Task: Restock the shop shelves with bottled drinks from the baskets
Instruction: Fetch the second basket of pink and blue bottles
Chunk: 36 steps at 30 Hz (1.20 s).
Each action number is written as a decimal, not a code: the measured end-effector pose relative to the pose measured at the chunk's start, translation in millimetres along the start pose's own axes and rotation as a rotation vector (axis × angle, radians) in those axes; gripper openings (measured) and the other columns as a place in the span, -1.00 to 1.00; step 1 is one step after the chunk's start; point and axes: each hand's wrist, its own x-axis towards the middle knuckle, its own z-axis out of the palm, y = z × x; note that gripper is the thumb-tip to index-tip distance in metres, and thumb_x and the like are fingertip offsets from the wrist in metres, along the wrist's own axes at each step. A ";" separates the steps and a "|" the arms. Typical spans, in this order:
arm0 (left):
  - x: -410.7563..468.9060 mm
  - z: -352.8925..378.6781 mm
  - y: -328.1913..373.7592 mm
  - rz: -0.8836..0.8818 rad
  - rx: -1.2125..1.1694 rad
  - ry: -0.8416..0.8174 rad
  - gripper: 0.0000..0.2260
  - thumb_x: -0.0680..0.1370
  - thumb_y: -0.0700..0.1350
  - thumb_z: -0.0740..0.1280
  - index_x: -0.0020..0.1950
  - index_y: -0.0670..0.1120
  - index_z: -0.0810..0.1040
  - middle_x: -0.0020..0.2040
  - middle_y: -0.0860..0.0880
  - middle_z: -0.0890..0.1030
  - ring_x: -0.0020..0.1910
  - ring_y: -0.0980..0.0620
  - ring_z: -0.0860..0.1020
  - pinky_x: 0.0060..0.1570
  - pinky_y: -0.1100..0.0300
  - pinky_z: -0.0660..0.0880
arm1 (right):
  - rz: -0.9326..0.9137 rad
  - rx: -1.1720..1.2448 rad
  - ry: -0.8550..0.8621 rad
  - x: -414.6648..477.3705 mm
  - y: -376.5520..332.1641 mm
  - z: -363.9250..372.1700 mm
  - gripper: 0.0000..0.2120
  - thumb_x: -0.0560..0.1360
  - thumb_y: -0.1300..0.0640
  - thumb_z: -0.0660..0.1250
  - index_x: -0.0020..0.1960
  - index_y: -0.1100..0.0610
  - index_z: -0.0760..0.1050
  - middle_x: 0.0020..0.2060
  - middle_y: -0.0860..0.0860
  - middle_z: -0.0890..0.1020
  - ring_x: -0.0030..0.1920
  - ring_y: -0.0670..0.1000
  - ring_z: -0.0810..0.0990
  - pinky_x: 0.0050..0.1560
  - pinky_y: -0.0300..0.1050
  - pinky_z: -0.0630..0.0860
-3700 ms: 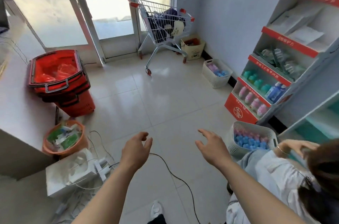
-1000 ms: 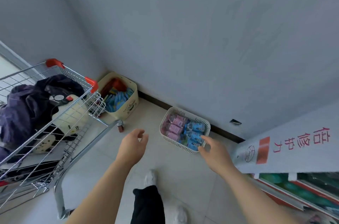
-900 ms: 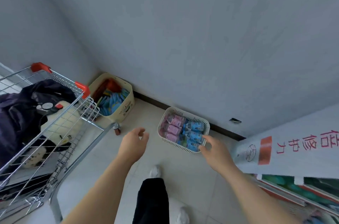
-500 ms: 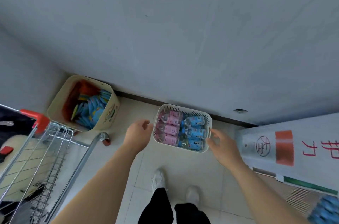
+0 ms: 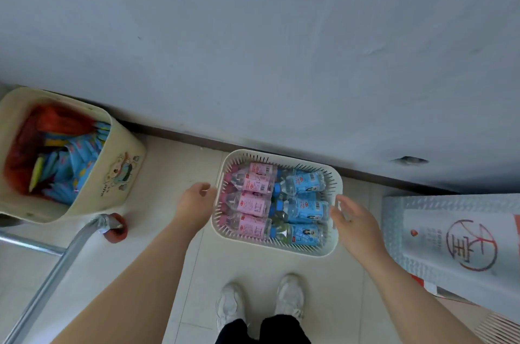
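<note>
A white slotted plastic basket [image 5: 281,245] stands on the tiled floor against the wall. Inside lie pink-labelled bottles [image 5: 251,204] on the left and blue-labelled bottles [image 5: 305,210] on the right. My left hand [image 5: 197,200] is at the basket's left rim with relaxed fingers and holds nothing. My right hand [image 5: 351,219] is at the right rim, fingers spread and loose, with nothing in it. Whether either hand touches the rim I cannot tell.
A cream bin [image 5: 112,174] with blue packets and red material stands at the left. A trolley's metal leg and red wheel [image 5: 114,231] are next to it. The white display stand [image 5: 455,236] with red print rises at the right. My white shoes [image 5: 261,301] stand below the basket.
I have stepped closer and look straight down on the basket. Both hands have dropped to its two sides; the trolley has slid mostly out of view.
</note>
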 end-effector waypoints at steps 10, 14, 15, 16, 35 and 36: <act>138.1 84.2 -54.2 -0.063 -0.121 -0.043 -0.55 0.62 0.10 0.09 0.07 -0.24 0.58 0.02 -0.20 0.61 0.03 -0.17 0.54 0.15 -0.01 0.43 | 0.012 0.025 0.138 94.2 85.5 49.9 -0.62 0.58 -0.02 0.22 0.38 -0.01 0.39 0.35 0.01 0.46 0.35 0.04 0.41 0.34 0.05 0.36; 161.1 94.9 -64.9 -0.153 -0.392 -0.153 -0.53 0.64 0.15 0.06 -0.08 -0.20 0.54 -0.20 -0.15 0.63 -0.17 -0.16 0.58 0.06 -0.07 0.52 | 0.118 0.183 0.179 119.9 114.2 54.0 -0.63 0.58 -0.04 0.21 0.35 0.01 0.41 0.33 0.00 0.47 0.30 0.01 0.45 0.29 0.00 0.38; 163.5 96.1 -66.5 -0.166 -0.419 -0.165 -0.52 0.63 0.17 0.06 -0.10 -0.19 0.54 -0.25 -0.13 0.63 -0.22 -0.13 0.57 -0.01 -0.04 0.54 | 0.157 0.231 0.182 124.9 118.4 55.7 -0.71 0.58 -0.04 0.19 0.25 -0.01 0.49 0.27 0.01 0.52 0.20 0.00 0.51 0.17 -0.05 0.43; 165.8 98.9 -68.1 -0.174 -0.435 -0.175 -0.51 0.62 0.19 0.07 -0.12 -0.19 0.54 -0.29 -0.11 0.61 -0.26 -0.11 0.55 -0.09 0.01 0.54 | 0.211 0.284 0.179 129.8 122.1 58.0 -0.77 0.58 -0.04 0.18 0.10 0.00 0.54 0.18 0.05 0.58 0.07 -0.01 0.55 0.03 -0.08 0.46; 165.4 105.4 -72.7 -0.203 -0.601 -0.239 -0.56 0.56 0.28 0.13 -0.38 0.03 0.18 -0.56 0.12 0.16 -0.62 0.15 0.06 -0.65 0.38 0.03 | 0.478 1.091 -0.195 165.9 155.4 87.6 -0.55 0.51 -0.30 0.13 -0.33 0.02 0.39 -0.63 -0.10 0.20 -0.65 -0.14 0.13 -0.69 -0.30 0.12; 161.1 105.9 -73.4 -0.211 -0.610 -0.237 -0.55 0.56 0.28 0.13 -0.39 0.03 0.19 -0.56 0.12 0.16 -0.63 0.15 0.06 -0.66 0.37 0.03 | 0.483 1.078 -0.188 163.7 156.3 88.0 -0.55 0.50 -0.32 0.13 -0.33 0.02 0.38 -0.62 -0.10 0.19 -0.65 -0.14 0.12 -0.69 -0.29 0.12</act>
